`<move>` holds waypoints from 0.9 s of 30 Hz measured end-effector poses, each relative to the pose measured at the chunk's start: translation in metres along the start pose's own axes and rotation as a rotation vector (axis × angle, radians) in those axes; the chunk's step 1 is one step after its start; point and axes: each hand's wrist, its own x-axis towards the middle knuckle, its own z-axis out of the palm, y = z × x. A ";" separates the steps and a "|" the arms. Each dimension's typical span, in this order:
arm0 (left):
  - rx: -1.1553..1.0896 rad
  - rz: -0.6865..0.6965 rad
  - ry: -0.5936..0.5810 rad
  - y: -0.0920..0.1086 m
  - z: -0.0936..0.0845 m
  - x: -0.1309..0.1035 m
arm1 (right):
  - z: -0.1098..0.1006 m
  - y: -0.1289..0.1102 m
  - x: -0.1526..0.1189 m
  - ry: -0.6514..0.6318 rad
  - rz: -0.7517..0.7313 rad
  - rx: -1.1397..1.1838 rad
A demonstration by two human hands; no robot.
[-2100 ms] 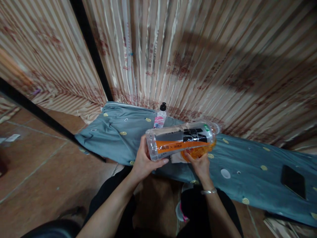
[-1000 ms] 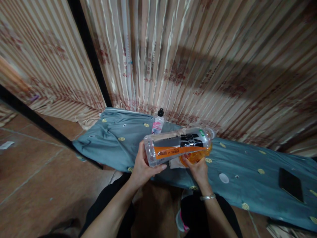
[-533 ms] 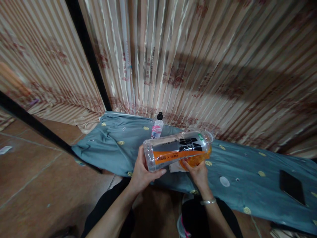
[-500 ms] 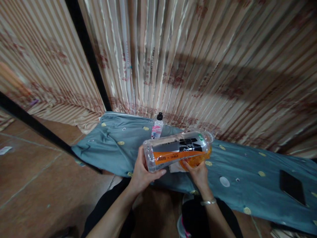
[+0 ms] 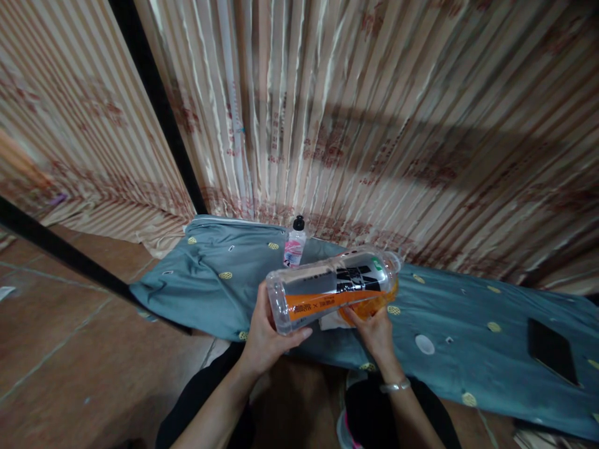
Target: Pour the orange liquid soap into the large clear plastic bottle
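Observation:
My left hand [image 5: 269,333] is closed round the base end of a large clear plastic bottle [image 5: 334,284] with an orange, silver and black label. The bottle lies almost level, its mouth end pointing right and a little up. My right hand [image 5: 374,330], with a bracelet on the wrist, grips a see-through orange container [image 5: 374,305] just below the bottle's mouth end. Much of that container is hidden behind the bottle and fingers, so its exact kind is unclear. A small bottle with a black cap [image 5: 294,242] and pink label stands upright behind the large one.
A narrow bench covered in teal cloth [image 5: 449,374] runs across in front of me. On it are a white folded piece [image 5: 330,321], a white round lid-like disc [image 5: 425,344] and a dark flat phone-like object [image 5: 552,349]. Black poles [image 5: 159,106] and a striped curtain [image 5: 327,125] stand behind.
The base end of the large bottle has dropped slightly and shifted a little left with my left hand. My right hand has hardly moved. The view has shifted slightly.

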 end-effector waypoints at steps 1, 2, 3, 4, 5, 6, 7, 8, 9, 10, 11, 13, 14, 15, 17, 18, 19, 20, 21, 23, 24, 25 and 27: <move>0.013 -0.009 -0.005 0.002 -0.001 0.000 | 0.000 -0.001 0.000 -0.006 0.006 -0.002; 0.023 -0.017 -0.009 0.004 -0.002 0.001 | -0.001 -0.002 0.000 -0.012 0.013 -0.003; 0.028 -0.021 -0.010 0.006 -0.002 0.001 | -0.001 -0.002 -0.001 -0.015 0.020 -0.004; 0.030 -0.019 -0.007 0.008 -0.002 0.002 | -0.001 -0.003 -0.001 -0.016 0.027 -0.007; 0.029 -0.017 -0.005 0.009 -0.002 0.002 | -0.001 -0.003 -0.001 -0.012 0.029 -0.012; 0.027 -0.015 -0.004 0.009 -0.002 0.002 | 0.000 -0.002 -0.001 -0.008 0.026 -0.017; 0.021 -0.014 -0.004 0.010 -0.002 0.002 | 0.000 -0.002 -0.001 -0.005 0.019 -0.019; 0.015 -0.015 -0.004 0.010 -0.001 0.002 | 0.001 -0.001 -0.001 -0.005 0.009 -0.016; 0.009 -0.016 -0.006 0.010 -0.001 0.001 | 0.001 0.000 -0.001 -0.007 -0.002 -0.008; 0.005 -0.016 -0.006 0.010 -0.001 0.001 | 0.001 0.000 -0.001 -0.011 -0.011 0.003; 0.003 -0.015 -0.005 0.010 0.000 0.001 | 0.002 0.001 0.000 -0.013 -0.018 0.012; 0.003 -0.011 -0.003 0.010 0.000 0.001 | 0.002 0.002 0.000 -0.009 -0.021 0.018; 0.003 -0.012 -0.003 0.010 0.000 0.001 | 0.002 0.002 0.000 -0.005 -0.017 0.013; 0.002 -0.014 -0.006 0.010 0.000 0.001 | 0.001 0.002 0.001 -0.002 -0.010 0.004; 0.001 -0.018 -0.014 0.010 -0.001 0.002 | 0.000 0.001 0.001 0.001 0.008 -0.016; 0.005 -0.019 -0.018 0.010 -0.001 0.002 | 0.000 0.001 0.001 0.001 0.015 -0.021; 0.012 -0.019 -0.020 0.010 -0.001 0.002 | -0.001 0.001 0.001 -0.005 0.016 -0.020; 0.019 -0.018 -0.020 0.010 -0.001 0.002 | -0.001 0.000 0.000 -0.014 0.013 -0.015; 0.024 -0.018 -0.018 0.010 -0.001 0.002 | -0.002 0.000 0.000 -0.020 0.007 -0.008; 0.022 -0.021 -0.008 0.010 -0.001 0.002 | -0.002 -0.002 0.000 -0.024 -0.001 0.002; 0.019 -0.023 -0.004 0.010 -0.001 0.002 | -0.002 -0.003 0.000 -0.022 -0.001 0.007; 0.015 -0.022 -0.001 0.010 -0.001 0.002 | -0.002 -0.003 0.000 -0.020 0.002 0.009; 0.011 -0.015 0.002 0.009 0.000 0.002 | -0.002 -0.005 0.000 -0.023 0.012 0.009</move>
